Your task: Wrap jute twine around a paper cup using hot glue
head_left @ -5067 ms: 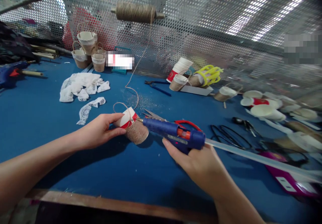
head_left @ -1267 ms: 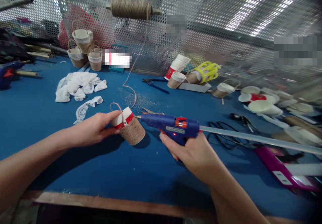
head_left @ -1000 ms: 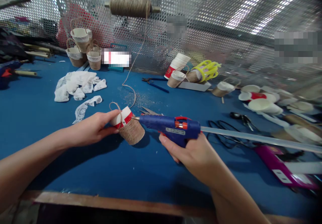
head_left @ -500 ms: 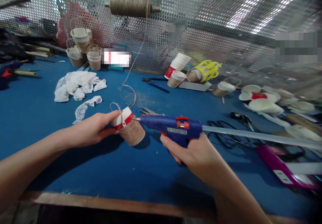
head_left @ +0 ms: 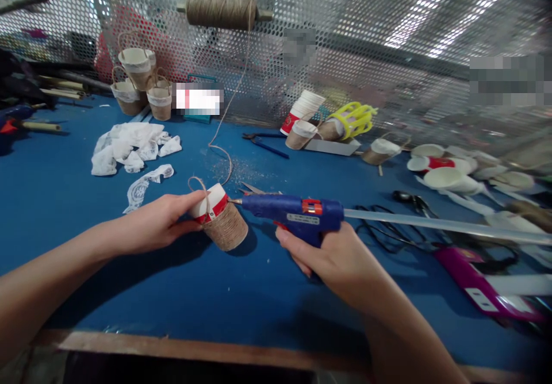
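Observation:
Tilted over the blue table, a paper cup (head_left: 226, 227) is wrapped in twine on its lower part, with a red and white band bare near the rim and a twine loop handle. My left hand (head_left: 170, 223) pinches it by the rim side. In my right hand (head_left: 328, 254) is a blue glue gun (head_left: 297, 214), a finger at its red trigger and a long clear glue stick (head_left: 405, 221) out of its back. Its metal nozzle meets the red band or hovers just beside it; I cannot tell which. Scissors (head_left: 252, 188) lie partly hidden behind the gun.
White lace strips (head_left: 133, 142) lie at left, below finished twine cups (head_left: 160, 99). A twine spool (head_left: 219, 11) hangs on the mesh, its strand reaching the table. Blue pliers (head_left: 267, 145), stacked paper cups (head_left: 302, 111), black cable (head_left: 379, 234) and a purple power strip (head_left: 478, 286) lie rightward.
The glue gun's rear and the glue stick have tipped slightly, and the nozzle has shifted a little right along the red band. The cup stays nearly still in my left hand.

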`<state>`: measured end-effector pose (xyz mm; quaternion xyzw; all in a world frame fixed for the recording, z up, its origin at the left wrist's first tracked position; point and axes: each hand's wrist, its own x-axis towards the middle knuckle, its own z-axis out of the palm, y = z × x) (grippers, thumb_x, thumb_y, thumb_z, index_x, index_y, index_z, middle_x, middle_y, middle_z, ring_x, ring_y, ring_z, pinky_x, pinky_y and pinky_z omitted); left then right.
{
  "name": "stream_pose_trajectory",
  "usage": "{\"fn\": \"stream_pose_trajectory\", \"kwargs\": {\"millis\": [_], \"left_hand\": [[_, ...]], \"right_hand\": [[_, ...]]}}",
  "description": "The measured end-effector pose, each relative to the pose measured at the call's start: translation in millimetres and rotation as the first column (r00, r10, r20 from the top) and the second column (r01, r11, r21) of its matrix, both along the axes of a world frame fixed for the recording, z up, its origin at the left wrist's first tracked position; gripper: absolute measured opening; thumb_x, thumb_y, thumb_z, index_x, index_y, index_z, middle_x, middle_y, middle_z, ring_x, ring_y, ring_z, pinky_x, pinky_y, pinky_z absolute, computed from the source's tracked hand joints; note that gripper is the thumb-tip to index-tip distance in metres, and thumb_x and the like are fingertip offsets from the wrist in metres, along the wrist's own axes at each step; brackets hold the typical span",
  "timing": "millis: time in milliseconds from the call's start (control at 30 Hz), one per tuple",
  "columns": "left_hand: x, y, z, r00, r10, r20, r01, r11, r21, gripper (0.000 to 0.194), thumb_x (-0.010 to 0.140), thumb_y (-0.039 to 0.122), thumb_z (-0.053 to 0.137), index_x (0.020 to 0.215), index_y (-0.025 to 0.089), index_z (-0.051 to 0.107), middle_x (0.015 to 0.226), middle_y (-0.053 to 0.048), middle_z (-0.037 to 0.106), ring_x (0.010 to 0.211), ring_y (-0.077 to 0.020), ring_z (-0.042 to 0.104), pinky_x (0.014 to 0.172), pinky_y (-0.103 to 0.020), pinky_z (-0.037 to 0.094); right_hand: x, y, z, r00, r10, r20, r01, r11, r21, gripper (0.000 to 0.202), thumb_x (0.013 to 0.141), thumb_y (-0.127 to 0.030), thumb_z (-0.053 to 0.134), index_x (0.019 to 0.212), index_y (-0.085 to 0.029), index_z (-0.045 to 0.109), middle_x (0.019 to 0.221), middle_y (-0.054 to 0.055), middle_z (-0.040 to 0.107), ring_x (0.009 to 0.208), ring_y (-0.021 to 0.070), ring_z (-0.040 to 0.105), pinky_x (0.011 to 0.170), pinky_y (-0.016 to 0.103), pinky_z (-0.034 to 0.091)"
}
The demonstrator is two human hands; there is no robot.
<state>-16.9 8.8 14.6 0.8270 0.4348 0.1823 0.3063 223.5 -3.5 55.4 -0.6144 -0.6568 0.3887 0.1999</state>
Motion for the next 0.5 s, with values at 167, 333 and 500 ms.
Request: {"fn": "stream_pose_trajectory", "kwargs": {"millis": [167, 333, 500], "left_hand": [[-0.1, -0.2, 0.4, 1.0, -0.015, 0.001, 0.015, 1.0, -0.002, 0.03, 0.086, 0.021, 0.044, 0.115, 0.017, 0.042, 0.098, -0.006, 0.064, 0.083, -0.0178, 0.06, 0.069, -0.024, 0.043], [-0.6, 0.0, -0.9, 1.0, -0.011, -0.003, 0.011, 1.0, 0.012, 0.028, 0.086, 0.021, 0.044, 0.113, 0.016, 0.044, 0.098, -0.007, 0.064, 0.084, -0.0175, 0.06, 0.07, -0.023, 0.043], [-1.2, 0.7, -1.7, 0.999, -0.044, 0.007, 0.044, 0.999, 0.02, 0.031, 0.087, 0.024, 0.043, 0.117, 0.017, 0.042, 0.097, -0.006, 0.063, 0.081, -0.0174, 0.06, 0.068, -0.023, 0.043]], "right_hand": [[-2.4, -2.4, 2.2, 0.998, -0.048, -0.035, 0.047, 0.998, -0.043, 0.019, 0.066, -0.039, 0.056, 0.064, -0.023, 0.045, 0.038, -0.007, 0.039, 0.036, 0.0102, 0.038, 0.039, 0.024, 0.037], [0.3, -2.4, -0.1, 0.999, -0.033, -0.005, 0.033, 0.999, -0.015, 0.017, 0.067, -0.037, 0.055, 0.066, -0.022, 0.047, 0.04, -0.007, 0.041, 0.036, 0.0101, 0.039, 0.04, 0.025, 0.038], [4.8, -3.5, -5.6, 1.0, 0.029, -0.003, -0.029, 0.999, 0.019, 0.017, 0.072, -0.037, 0.055, 0.066, -0.023, 0.047, 0.041, -0.007, 0.042, 0.038, 0.0103, 0.039, 0.04, 0.025, 0.036]]}}
